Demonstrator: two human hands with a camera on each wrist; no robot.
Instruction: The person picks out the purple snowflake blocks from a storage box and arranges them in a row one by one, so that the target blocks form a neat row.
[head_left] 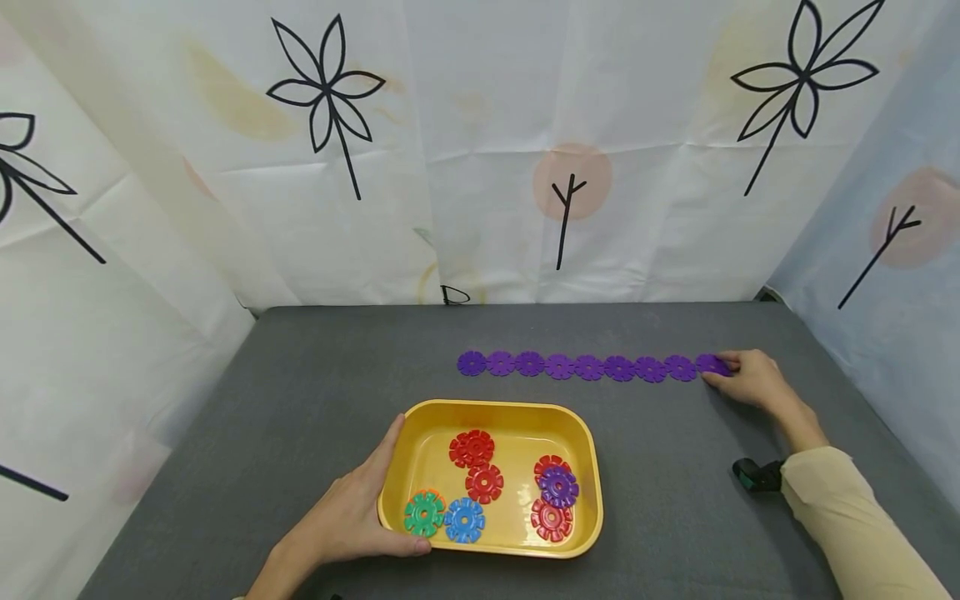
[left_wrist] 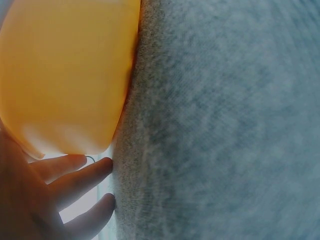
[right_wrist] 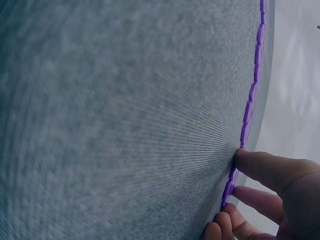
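My right hand (head_left: 750, 382) pinches the rightmost purple snowflake building disc (head_left: 709, 363) between thumb and fingers. That disc sits at the end of a straight row of several purple discs (head_left: 588, 367) lying flat on the grey table. In the right wrist view the thumb and fingertips (right_wrist: 245, 154) are right at the row's edge. My left hand (head_left: 352, 500) holds the left end of a yellow tray (head_left: 592, 467), thumb at the front rim and fingers along the side. The left wrist view shows several spread fingers beside the tray wall (left_wrist: 65, 80).
Inside the tray lie several red discs (head_left: 484, 483), a purple disc (head_left: 558, 487), a blue disc (head_left: 465, 521) and a green disc (head_left: 424, 513) over an orange one. White patterned cloth (head_left: 487, 233) hangs behind the grey table (head_left: 337, 367). A black band (head_left: 757, 475) sits at the right wrist.
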